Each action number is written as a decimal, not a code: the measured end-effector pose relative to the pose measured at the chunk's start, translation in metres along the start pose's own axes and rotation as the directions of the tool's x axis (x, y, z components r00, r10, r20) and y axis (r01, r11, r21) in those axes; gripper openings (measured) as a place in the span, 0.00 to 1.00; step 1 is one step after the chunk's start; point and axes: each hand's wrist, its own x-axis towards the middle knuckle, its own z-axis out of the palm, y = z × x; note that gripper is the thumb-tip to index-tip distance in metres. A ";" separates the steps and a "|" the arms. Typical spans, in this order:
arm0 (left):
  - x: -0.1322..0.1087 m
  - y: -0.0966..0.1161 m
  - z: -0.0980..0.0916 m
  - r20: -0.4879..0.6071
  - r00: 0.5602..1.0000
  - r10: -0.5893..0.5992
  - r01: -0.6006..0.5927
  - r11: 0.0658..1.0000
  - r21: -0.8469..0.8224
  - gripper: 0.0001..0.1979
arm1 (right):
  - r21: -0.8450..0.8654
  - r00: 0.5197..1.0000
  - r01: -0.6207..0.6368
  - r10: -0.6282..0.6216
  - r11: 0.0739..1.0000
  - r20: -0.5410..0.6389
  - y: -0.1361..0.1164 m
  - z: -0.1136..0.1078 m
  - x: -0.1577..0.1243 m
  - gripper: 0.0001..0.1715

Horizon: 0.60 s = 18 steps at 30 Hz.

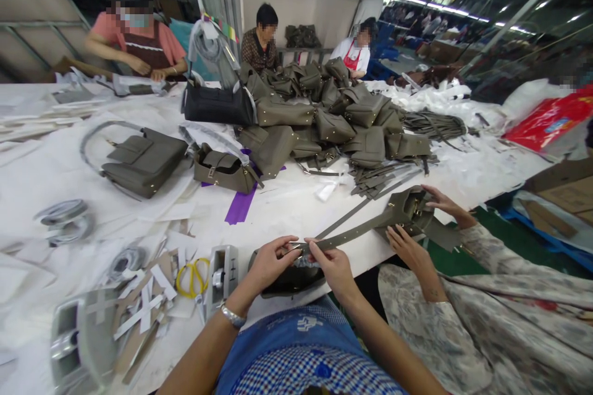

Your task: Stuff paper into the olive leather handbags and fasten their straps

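My left hand (274, 266) is closed, thumb and fingertips pinched at the end of an olive-green strap (354, 233), where a small bit of metal glints. My right hand (334, 268) grips the same strap a little farther along, its thumb over the band. Beneath both hands a dark olive handbag (291, 287) lies at the table's near edge, mostly hidden by them. From my right hand the strap runs to the right toward another olive handbag (404, 213), which a co-worker's two hands hold. Fine details between my fingertips are too small to make out.
Left of me are yellow-handled scissors (193, 279), grey tape dispensers (83, 336) and paper strips (147, 305). A heap of olive handbags (324, 114) covers the table's middle. A black bag (217, 105) stands behind. A co-worker's sleeve (504, 271) is close on my right.
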 end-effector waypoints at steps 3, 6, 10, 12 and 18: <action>0.000 0.001 0.000 -0.005 1.000 -0.006 0.006 0.999 -0.035 0.21 | -0.018 1.000 -0.008 0.008 1.000 0.007 -0.001 0.005 0.001 0.24; 0.001 0.001 0.000 0.002 1.000 -0.015 0.015 0.998 -0.062 0.23 | -0.007 1.000 -0.022 0.022 1.000 0.002 -0.003 0.007 0.002 0.24; 0.001 0.001 -0.003 0.035 0.999 -0.020 0.023 0.994 -0.108 0.25 | -0.008 1.000 -0.016 0.016 1.000 -0.009 -0.004 0.008 0.003 0.24; 0.002 0.001 -0.005 0.054 0.998 -0.017 0.024 0.992 -0.125 0.26 | -0.030 1.000 0.000 0.000 1.000 -0.005 -0.005 0.009 0.003 0.23; 0.004 0.003 -0.012 0.119 0.993 -0.019 0.030 0.996 -0.089 0.26 | -0.140 0.979 0.203 -0.197 0.969 0.055 -0.010 0.009 0.003 0.17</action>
